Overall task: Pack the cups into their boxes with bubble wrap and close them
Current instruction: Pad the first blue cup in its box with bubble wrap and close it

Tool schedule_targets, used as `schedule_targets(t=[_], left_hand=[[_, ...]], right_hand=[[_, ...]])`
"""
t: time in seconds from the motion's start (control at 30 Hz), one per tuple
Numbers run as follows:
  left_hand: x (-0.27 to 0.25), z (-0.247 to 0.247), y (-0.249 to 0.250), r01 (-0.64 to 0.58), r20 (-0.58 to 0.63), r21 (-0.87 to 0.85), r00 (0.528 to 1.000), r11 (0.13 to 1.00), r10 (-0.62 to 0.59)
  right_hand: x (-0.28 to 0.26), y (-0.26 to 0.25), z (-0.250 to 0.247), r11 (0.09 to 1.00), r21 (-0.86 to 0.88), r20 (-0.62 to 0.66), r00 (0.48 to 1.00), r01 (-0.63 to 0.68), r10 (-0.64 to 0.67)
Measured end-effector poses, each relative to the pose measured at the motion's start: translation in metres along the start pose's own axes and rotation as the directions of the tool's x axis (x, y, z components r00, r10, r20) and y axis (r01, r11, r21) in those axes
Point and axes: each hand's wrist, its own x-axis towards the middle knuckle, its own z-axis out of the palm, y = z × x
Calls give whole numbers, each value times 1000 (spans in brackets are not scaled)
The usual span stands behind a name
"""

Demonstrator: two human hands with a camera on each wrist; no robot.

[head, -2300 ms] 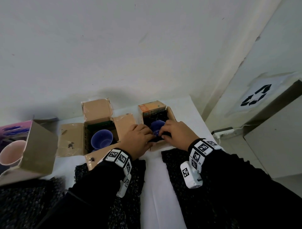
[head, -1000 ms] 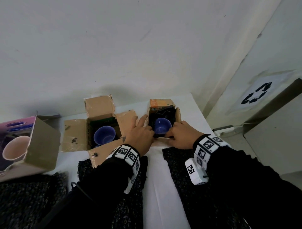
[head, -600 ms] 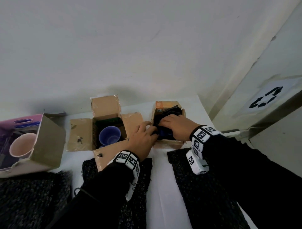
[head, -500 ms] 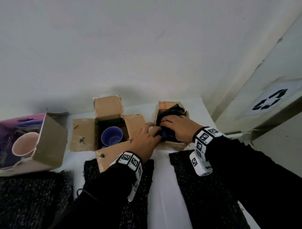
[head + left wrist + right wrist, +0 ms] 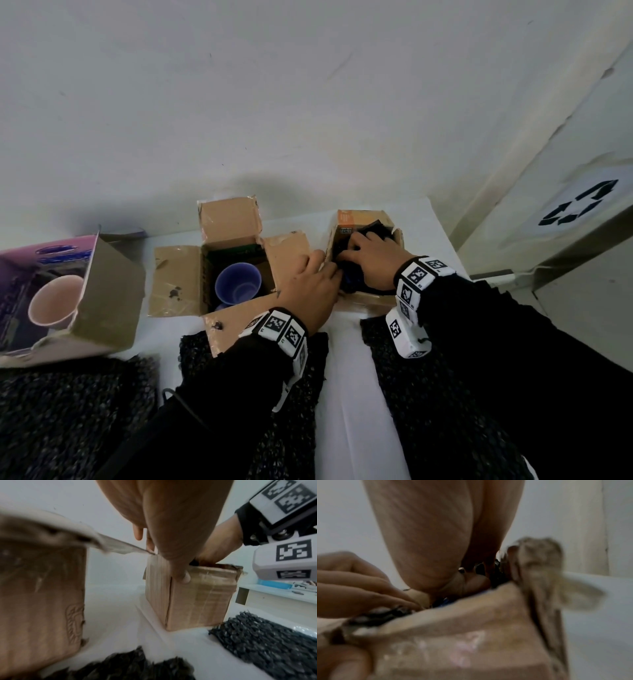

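Two hands at the small cardboard box [image 5: 363,294] on the right of the white table [image 5: 356,411], both working its open top. Right hand [image 5: 371,260] laid over the mouth from the near right, fingers bent down into the black bubble wrap [image 5: 376,228] that pokes out at the far rim; pressing or pinching cannot be told, the wrist view being blurred. Left hand [image 5: 310,289] clamped on the near-left corner, thumb [image 5: 181,574] down the outer wall, fingertips over the rim. Blue cup [image 5: 349,286] almost wholly hidden under the right palm, only a sliver of blue at the near edge, so directly beneath the grip and upright as far as can be judged. Likely next: tucking the wrap straight down, then folding flaps; right hand nearer the loose wrap, left better placed to brace. To the left, well apart, a second open box [image 5: 178,277] holding a bare blue cup [image 5: 238,283]; further left, a pink box [image 5: 41,274] with a pink cup [image 5: 54,305]. Spare wrap sheets [image 5: 404,383] lying near the table's front edge.
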Motion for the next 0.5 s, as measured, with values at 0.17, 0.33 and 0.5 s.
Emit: schedule_targets(t=[0.17, 0.33, 0.5], left_hand=[[5, 0, -3, -25, 20, -1, 999, 1000, 25], [7, 6, -7, 15, 48, -17, 999, 1000, -15], [8, 4, -5, 15, 49, -60, 999, 998, -12]], right_hand=[[-6, 0, 2, 987, -156, -162, 987, -25, 0], [-15, 9, 9, 979, -187, -337, 941, -86, 18], [-11, 15, 11, 989, -74, -378, 921, -127, 90]])
